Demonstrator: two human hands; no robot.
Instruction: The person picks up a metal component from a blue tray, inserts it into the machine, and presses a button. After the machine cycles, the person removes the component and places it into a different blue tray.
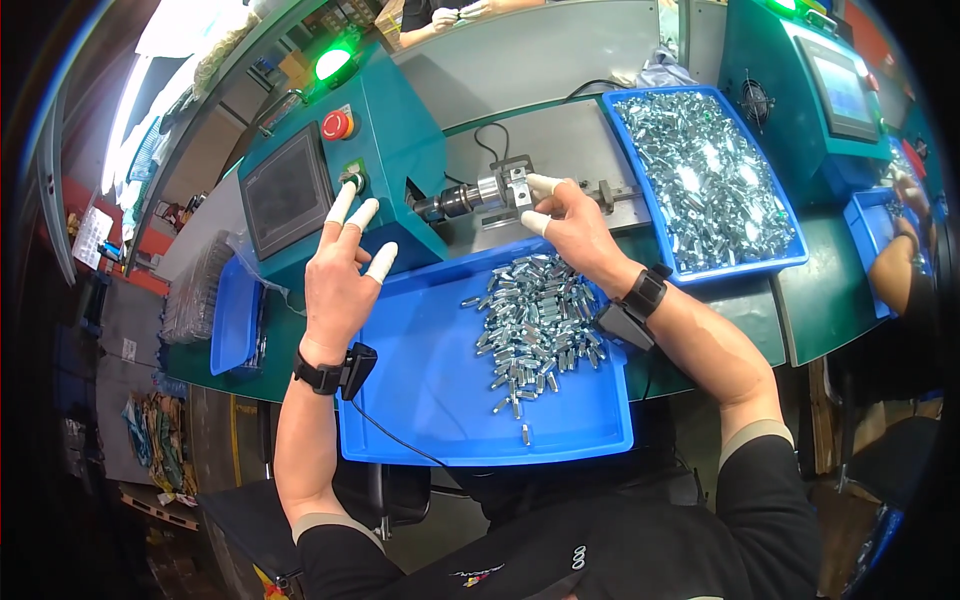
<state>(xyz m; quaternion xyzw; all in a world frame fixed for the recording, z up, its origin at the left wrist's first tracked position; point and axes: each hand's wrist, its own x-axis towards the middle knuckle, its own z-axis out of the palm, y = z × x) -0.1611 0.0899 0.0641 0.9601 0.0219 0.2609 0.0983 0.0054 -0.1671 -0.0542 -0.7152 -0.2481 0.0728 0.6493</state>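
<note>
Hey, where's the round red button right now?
In the head view, the red button is at upper left on the teal machine, just below the glowing green lamp and above the left hand.

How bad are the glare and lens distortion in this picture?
Head view: the green lamp is bleached white at its middle, and glints wash out some metal pieces in the full blue tray; head view: the green table curves at its edge and the corners fall to black; head view: the left hand and right hand look fairly sharp.
</note>
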